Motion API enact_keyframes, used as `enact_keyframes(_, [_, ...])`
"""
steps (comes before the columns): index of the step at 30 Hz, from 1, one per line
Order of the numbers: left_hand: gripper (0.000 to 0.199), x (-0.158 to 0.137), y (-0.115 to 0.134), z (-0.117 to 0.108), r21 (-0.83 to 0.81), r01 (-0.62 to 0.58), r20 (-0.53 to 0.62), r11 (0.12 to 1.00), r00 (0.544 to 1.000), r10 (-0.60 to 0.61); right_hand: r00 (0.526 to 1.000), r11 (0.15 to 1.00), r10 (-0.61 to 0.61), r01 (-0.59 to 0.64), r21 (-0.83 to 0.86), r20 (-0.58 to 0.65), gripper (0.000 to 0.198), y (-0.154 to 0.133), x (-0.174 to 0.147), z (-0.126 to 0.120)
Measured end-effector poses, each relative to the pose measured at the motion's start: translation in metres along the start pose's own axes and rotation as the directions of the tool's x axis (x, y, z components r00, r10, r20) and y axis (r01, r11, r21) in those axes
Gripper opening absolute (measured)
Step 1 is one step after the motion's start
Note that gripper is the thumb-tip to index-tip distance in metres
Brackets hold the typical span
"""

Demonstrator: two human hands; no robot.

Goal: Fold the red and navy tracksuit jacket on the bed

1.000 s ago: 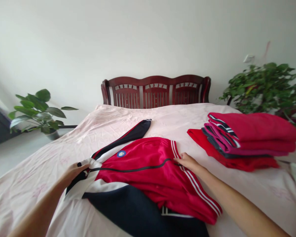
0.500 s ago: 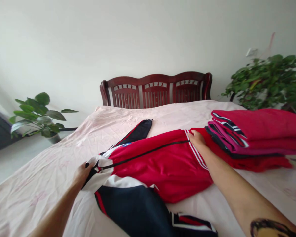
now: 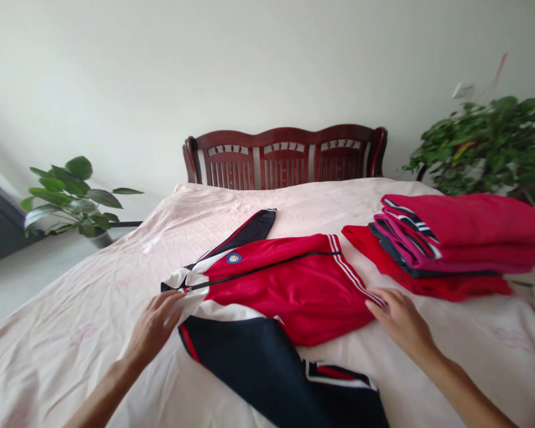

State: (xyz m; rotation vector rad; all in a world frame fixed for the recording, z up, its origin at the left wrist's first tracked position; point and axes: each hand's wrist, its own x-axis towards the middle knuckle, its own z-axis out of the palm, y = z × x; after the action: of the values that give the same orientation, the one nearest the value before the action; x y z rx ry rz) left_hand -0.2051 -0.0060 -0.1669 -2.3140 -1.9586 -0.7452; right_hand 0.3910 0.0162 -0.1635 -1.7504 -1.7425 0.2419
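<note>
A red zip jacket lies spread on the bed, zipper side up, with white shoulders, a round blue badge and dark navy sleeves. Its collar end points left and its striped hem right. My left hand is at the white collar, with the cloth's near edge between thumb and fingers. At the near part of the hem, my right hand pinches the striped band. The near sleeve is bent, its striped cuff by the lower middle; the far sleeve stretches away.
A stack of folded clothes, red, pink and navy, sits on the right of the bed. Pale bedding covers the mattress up to a dark wooden headboard. Potted plants stand at left and right.
My right hand has moved from the far part of the hem to its near part. My left hand has shifted along the collar, which now lies flatter. The badge shows more fully.
</note>
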Motion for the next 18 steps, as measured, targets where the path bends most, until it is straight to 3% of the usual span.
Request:
enact_keyframes(1, [0.034,-0.01,0.012,0.0,-0.038,-0.144,0.072,0.989,0.987,0.146,0.988,0.996,0.019,-0.031,0.081,0.151,0.043,-0.007,-0.018,-0.009])
enact_keyframes(2, [0.037,-0.019,0.023,0.001,-0.08,-0.25,0.143,0.965,0.955,0.259,0.942,0.986,0.019,-0.073,0.149,0.334,0.044,-0.016,-0.035,-0.019])
enact_keyframes(3, [0.046,-0.027,0.032,0.002,-0.111,-0.32,0.208,0.941,0.918,0.337,0.86,0.976,-0.014,-0.1,0.195,0.51,0.048,-0.024,-0.053,-0.027])
enact_keyframes(5, [0.071,-0.036,0.045,0.003,-0.124,-0.369,0.293,0.921,0.873,0.389,0.696,0.972,-0.109,-0.076,0.224,0.709,0.071,-0.039,-0.086,-0.038])
enact_keyframes(6, [0.081,-0.038,0.049,0.003,-0.121,-0.367,0.318,0.922,0.866,0.386,0.66,0.977,-0.137,-0.035,0.212,0.739,0.083,-0.046,-0.1,-0.04])
enact_keyframes(7, [0.087,-0.037,0.051,0.002,-0.121,-0.362,0.341,0.924,0.859,0.381,0.662,0.984,-0.142,0.011,0.18,0.736,0.089,-0.053,-0.113,-0.041])
enact_keyframes(9, [0.089,-0.032,0.054,0.0,-0.135,-0.352,0.381,0.926,0.844,0.377,0.721,0.994,-0.11,0.071,0.085,0.684,0.086,-0.064,-0.132,-0.037])
enact_keyframes(11, [0.077,-0.024,0.058,-0.002,-0.146,-0.344,0.395,0.928,0.84,0.373,0.77,0.995,-0.099,0.092,0.044,0.63,0.058,-0.076,-0.142,-0.032])
enact_keyframes(13, [0.054,-0.019,0.064,-0.003,-0.142,-0.333,0.383,0.932,0.85,0.362,0.782,0.993,-0.116,0.078,0.088,0.612,0.027,-0.086,-0.145,-0.03])
enact_keyframes(16, [0.033,-0.018,0.073,-0.007,-0.16,-0.308,0.345,0.938,0.873,0.345,0.763,0.95,-0.133,-0.083,0.3,0.632,0.008,-0.097,-0.138,-0.038])
enact_keyframes(18, [0.026,-0.021,0.075,-0.015,-0.198,-0.249,0.337,0.948,0.891,0.304,0.775,0.825,-0.128,-0.263,0.5,0.619,0.017,-0.1,-0.127,-0.044])
